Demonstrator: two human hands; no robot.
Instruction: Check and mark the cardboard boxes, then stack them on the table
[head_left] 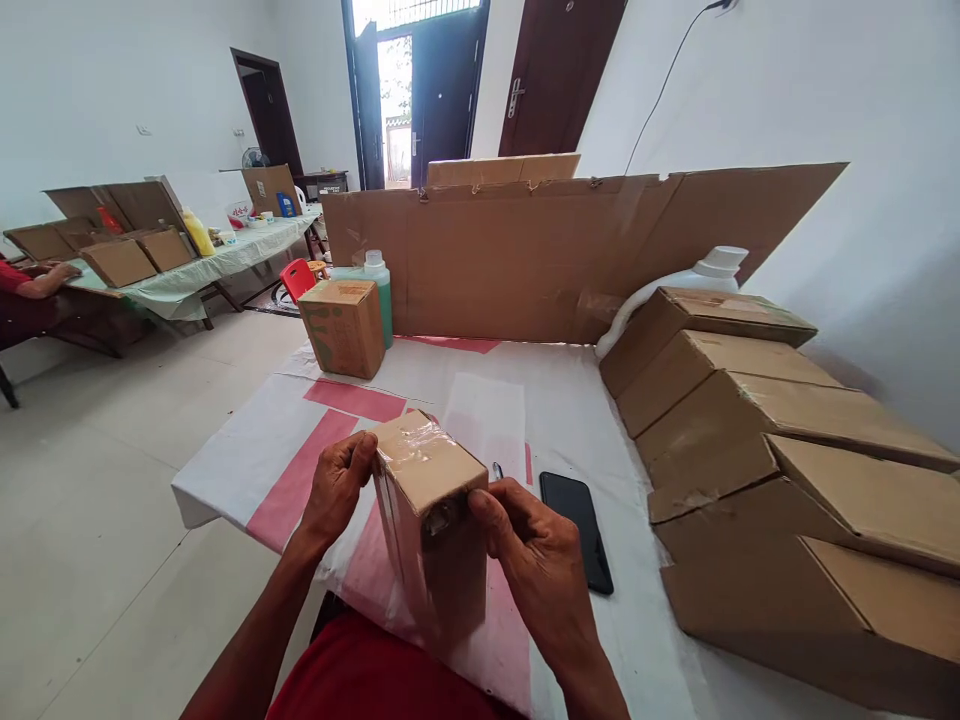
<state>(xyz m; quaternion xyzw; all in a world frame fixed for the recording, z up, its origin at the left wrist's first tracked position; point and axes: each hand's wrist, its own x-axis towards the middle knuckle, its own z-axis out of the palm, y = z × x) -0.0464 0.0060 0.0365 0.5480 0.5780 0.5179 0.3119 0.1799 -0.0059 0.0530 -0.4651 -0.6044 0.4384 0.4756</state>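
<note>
A tall cardboard box (431, 540) stands upright before me near the table's front edge, clear tape across its top. The near end under the top has a dark opening with shiny, crumpled clear film or tape in it. My left hand (337, 490) is closed on the box's far left top edge, thumb against the corner. At the near right top corner, my right hand (536, 555) pinches the box's edge between thumb and fingers. A black phone (577, 530) lies just right of that hand, and a pen (497, 470) shows partly behind the box.
Several cardboard boxes (757, 520) form a stepped row on the right, beside a large white jug (694, 275). A printed carton (343, 328) and a green bottle (380, 295) stand at the back left. A tall cardboard panel (495, 260) borders the far edge. Another person's arm (41, 283) rests at the left table.
</note>
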